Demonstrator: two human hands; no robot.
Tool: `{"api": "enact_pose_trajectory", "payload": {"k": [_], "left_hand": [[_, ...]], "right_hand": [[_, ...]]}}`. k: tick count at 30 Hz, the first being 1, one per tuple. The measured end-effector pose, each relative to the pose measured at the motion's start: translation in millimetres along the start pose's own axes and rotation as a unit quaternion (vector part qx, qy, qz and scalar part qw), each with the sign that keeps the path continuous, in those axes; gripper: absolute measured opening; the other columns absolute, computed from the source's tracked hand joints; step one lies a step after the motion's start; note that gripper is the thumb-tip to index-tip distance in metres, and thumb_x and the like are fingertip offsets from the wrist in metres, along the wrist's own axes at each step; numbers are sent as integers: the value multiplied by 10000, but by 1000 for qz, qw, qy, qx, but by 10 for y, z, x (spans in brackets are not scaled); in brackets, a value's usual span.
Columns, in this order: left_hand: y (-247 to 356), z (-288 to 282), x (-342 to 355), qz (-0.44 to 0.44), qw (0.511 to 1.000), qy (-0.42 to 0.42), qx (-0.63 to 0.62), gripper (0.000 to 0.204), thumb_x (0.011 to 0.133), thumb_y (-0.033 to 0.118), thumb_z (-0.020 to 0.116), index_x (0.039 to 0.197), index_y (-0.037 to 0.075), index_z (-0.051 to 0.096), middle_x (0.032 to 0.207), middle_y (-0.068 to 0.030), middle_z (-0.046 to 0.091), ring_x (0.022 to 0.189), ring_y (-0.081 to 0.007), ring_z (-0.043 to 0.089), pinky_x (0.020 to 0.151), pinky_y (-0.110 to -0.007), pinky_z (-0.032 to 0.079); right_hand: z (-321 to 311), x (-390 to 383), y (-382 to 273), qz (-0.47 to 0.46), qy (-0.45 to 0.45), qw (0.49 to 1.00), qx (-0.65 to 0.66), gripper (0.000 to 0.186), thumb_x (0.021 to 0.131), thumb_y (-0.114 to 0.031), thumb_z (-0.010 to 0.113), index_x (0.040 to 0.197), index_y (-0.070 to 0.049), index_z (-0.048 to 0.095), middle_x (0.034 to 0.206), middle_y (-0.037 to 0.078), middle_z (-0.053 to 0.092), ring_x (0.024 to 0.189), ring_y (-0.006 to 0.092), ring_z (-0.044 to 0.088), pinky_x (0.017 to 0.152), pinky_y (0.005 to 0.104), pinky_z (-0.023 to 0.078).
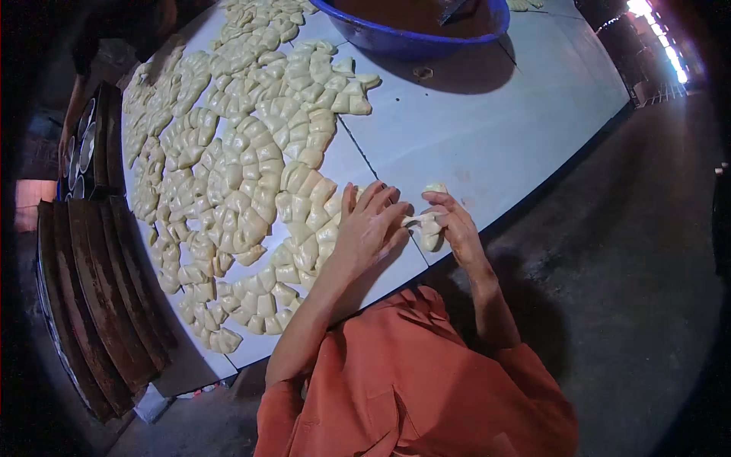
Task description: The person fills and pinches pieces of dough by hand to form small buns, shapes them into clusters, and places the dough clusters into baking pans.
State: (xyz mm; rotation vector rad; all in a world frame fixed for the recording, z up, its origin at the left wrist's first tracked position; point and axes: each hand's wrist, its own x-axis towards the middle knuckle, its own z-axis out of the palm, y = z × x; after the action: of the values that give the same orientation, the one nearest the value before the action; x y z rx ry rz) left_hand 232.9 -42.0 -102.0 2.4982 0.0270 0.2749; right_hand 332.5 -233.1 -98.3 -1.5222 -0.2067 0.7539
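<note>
Near the table's front edge, both hands work on a pale piece of dough [430, 232]. My right hand [459, 232] grips it with bent fingers, and a bit of dough shows above the fingertips too. A thin strand stretches from this piece to the curled fingers of my left hand [371, 225], which pinch its end. The left hand is palm down beside the nearest of many glossy, pale dough pieces [244, 160]. These lie packed in curved rows over the left part of the white table [457, 129]. Part of the strand's end is hidden behind the left fingers.
A large blue basin [411, 42] with brown liquid stands at the far side, a dark tool leaning in it. Long brown trays or moulds [99, 293] are lined up left of the table. Another person's arm [72, 114] reaches toward round tins [85, 145] at the far left.
</note>
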Motion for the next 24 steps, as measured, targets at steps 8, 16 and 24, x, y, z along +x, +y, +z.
{"api": "enact_pose_trajectory", "payload": {"k": [8,16,24], "left_hand": [[-100,189,-10,-23,1000,-5,-8,152,828,278,715,956,211,762,1295,-48,614,1337,-268,460,1162,-600,169],[156,-42,137,-35,999,4,-30,815,723,499,813,1378,84,558,1322,-166,591,1316,-337,475,1149,-587,211],[295,-215,363,-241,836,38,-492,363,910,173,711,1211,-22,659,789,-5,686,691,-39,587,558,-200,422]], "right_hand": [[-324,-29,-106,66,-44,995,-56,108,917,-129,667,979,-61,609,872,22,596,778,108,585,701,261,491],[-477,17,-554,-87,51,973,206,117,977,-80,562,1069,-78,490,1142,140,601,1037,186,598,875,329,517],[251,231,-374,-105,13,990,97,395,945,-59,641,1280,-55,433,1171,154,654,1033,185,648,802,270,573]]}}
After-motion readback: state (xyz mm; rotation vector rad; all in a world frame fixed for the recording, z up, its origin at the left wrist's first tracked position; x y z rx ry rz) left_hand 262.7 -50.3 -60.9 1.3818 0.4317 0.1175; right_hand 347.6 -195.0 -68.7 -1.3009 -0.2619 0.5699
